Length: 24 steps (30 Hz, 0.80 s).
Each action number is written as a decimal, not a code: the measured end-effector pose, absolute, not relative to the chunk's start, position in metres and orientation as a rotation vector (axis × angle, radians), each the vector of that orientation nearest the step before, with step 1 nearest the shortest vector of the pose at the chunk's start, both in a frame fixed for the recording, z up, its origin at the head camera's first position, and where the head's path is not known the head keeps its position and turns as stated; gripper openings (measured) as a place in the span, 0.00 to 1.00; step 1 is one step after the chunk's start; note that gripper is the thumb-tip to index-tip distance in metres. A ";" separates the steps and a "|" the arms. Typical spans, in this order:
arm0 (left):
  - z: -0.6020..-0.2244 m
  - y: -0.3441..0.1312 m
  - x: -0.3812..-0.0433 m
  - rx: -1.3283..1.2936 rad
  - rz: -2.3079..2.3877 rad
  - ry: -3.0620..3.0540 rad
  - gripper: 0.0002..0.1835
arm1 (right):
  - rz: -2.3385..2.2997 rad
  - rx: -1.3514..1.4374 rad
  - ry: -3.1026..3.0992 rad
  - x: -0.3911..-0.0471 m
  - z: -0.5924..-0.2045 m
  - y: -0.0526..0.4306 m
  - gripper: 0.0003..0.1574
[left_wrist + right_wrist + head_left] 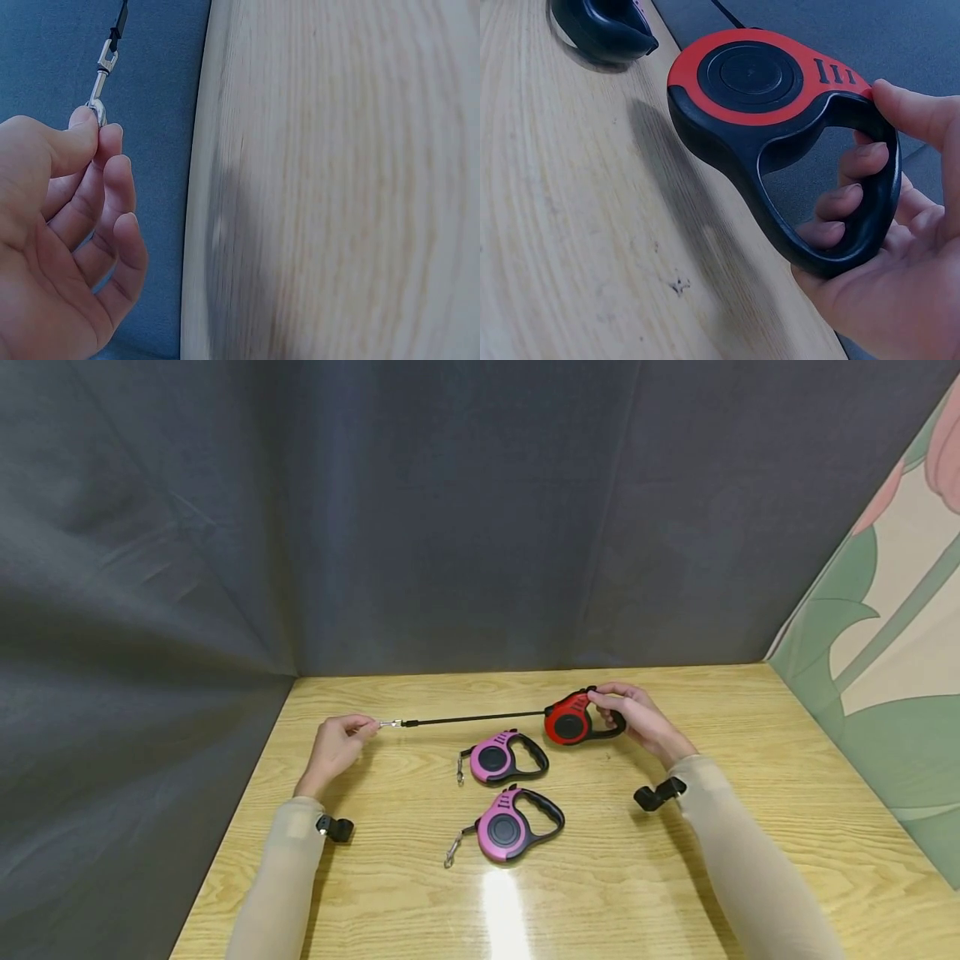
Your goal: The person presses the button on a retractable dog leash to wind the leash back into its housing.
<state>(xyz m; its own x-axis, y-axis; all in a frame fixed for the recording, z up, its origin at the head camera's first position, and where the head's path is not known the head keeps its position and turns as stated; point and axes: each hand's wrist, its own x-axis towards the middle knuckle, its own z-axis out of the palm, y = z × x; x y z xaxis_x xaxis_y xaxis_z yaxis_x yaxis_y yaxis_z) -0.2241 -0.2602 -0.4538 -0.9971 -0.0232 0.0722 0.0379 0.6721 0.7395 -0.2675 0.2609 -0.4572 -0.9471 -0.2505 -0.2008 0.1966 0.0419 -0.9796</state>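
My right hand (636,714) grips the black handle of a red retractable dog leash (567,727), fingers curled through its loop and thumb at the top. In the right wrist view the leash casing (735,79) is held above the table, its shadow below. A black cord (472,719) runs straight out to the left. At its far end my left hand (337,750) pinches the silver snap hook (392,723) between thumb and index finger. The left wrist view shows the hook (99,82) with its tip hidden by the fingertips and the other fingers loosely bent.
Two pink retractable leashes lie on the wooden table (405,893): the farther one (493,759) just below the stretched cord, the nearer one (502,829) in front of it. Their hooks point left. A dark curtain (450,527) hangs behind and at left; a floral panel (885,635) stands right.
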 end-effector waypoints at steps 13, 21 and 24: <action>-0.452 -0.260 -0.222 -0.008 -1.257 -2.814 0.13 | -1.983 -0.048 1.996 -0.270 -0.460 0.259 0.13; -0.453 -0.260 -0.222 -0.032 -1.215 -2.824 0.13 | -1.989 -0.046 1.980 -0.270 -0.462 0.255 0.12; -0.453 -0.259 -0.222 -0.044 -1.211 -2.814 0.13 | -1.987 -0.043 1.985 -0.271 -0.462 0.254 0.12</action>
<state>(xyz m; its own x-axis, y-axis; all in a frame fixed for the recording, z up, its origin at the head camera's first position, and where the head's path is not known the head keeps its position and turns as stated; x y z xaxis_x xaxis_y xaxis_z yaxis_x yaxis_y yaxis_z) -0.2223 -0.2587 -0.4534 -0.9966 -0.0045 0.0829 0.0571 0.6876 0.7239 -0.2708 0.2544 -0.4618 -0.9446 -0.2522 -0.2099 0.2101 0.0265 -0.9773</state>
